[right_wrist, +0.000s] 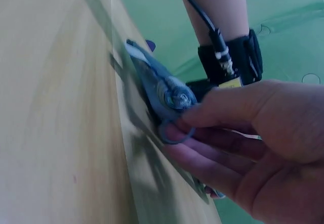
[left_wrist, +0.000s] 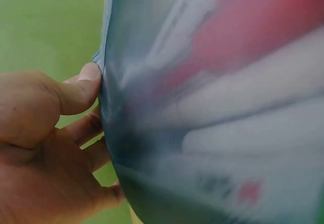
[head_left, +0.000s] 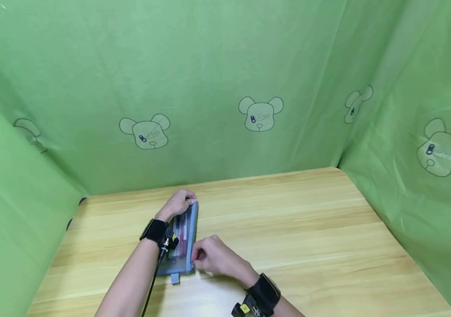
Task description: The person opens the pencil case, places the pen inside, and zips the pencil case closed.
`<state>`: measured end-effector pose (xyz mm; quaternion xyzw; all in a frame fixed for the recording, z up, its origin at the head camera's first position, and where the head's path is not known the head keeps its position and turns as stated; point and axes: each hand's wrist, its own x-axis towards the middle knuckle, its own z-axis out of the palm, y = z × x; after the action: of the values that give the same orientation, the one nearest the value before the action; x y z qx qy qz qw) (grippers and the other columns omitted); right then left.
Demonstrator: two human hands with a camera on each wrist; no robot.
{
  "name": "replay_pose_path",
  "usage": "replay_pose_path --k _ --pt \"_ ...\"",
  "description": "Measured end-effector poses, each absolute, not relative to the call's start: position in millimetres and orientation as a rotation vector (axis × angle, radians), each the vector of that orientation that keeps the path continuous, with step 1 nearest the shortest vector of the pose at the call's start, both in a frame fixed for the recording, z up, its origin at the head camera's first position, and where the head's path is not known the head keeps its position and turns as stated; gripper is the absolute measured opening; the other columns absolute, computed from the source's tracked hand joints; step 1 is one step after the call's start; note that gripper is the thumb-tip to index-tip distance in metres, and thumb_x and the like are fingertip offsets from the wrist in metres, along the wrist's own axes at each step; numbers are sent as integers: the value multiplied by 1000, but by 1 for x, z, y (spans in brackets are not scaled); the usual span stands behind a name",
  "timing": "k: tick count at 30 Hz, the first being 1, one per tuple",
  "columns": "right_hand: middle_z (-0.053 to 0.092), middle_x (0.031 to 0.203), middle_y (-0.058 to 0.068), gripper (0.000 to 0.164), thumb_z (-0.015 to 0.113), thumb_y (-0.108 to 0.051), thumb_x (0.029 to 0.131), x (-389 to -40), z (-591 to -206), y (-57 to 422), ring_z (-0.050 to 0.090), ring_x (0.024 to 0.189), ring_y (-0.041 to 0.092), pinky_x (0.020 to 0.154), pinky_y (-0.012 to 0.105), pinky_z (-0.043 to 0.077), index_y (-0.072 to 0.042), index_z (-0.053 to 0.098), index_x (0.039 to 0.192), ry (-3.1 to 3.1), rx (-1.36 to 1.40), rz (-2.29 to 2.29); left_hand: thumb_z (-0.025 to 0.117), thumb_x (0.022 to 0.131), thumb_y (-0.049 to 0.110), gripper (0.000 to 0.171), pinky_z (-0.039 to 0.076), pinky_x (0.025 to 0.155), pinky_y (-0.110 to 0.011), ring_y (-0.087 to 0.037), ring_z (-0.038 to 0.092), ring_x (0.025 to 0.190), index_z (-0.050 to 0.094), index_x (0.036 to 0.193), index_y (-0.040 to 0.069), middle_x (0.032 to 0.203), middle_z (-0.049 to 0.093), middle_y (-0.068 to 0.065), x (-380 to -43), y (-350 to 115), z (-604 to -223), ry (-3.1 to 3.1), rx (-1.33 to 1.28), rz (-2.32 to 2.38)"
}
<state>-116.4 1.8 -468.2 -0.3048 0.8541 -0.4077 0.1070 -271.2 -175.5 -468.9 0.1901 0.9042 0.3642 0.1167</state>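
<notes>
A see-through pencil case with blue-grey edging lies on the table, pens showing through its mesh side. My left hand pinches its far corner between thumb and fingers; in the left wrist view the thumb presses on the edge. Along the right side runs the zipper. At its near end my right hand pinches the zipper's ring-shaped pull, seen up close in the right wrist view. A short fabric tab sticks out from the near end of the case.
The wooden table extends to the right of the case. Green curtains with bear-head prints stand behind it and at both sides. Both wrists wear black straps with cameras; a cable runs along the left forearm.
</notes>
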Motion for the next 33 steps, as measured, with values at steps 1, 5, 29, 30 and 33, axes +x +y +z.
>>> replay_pose_path --k 1,5,29,30,33 --pt "66 74 -12 17 75 6 83 -115 -468 2 57 65 -6 62 9 53 -11 72 80 2505 -918 -1166 59 102 4 16 53 74 -35 -22 59 80 73 100 -3 90 68 -12 -271 -175 -470 2653 556 1059" --pt "61 70 -15 19 75 5 82 -112 -465 2 53 61 -7 59 7 50 -13 71 75 2511 -1024 -1041 60 102 5 16 52 73 -35 -22 58 80 74 98 -1 90 68 -12 -269 -176 -471 2672 537 1031" --pt "72 83 -10 6 75 -3 91 -135 -462 12 61 70 -4 68 10 54 -9 78 91 2415 -981 -1073 60 102 6 20 55 91 -47 -32 65 97 72 111 -7 106 72 -20 -277 -199 -472 2630 503 1125" --pt "74 87 -7 7 74 -3 92 -140 -460 16 64 73 -2 71 11 55 -7 78 96 2412 -955 -1100 60 102 8 23 54 95 -49 -35 65 102 70 116 -8 111 71 -21 -278 -200 -470 2621 501 1136" --pt "76 106 5 18 67 -6 97 -157 -450 32 70 92 9 85 18 57 -2 74 113 2469 -866 -1163 56 105 13 33 51 101 -56 -40 62 114 63 130 -7 126 66 -25 -279 -205 -465 2623 485 1142"
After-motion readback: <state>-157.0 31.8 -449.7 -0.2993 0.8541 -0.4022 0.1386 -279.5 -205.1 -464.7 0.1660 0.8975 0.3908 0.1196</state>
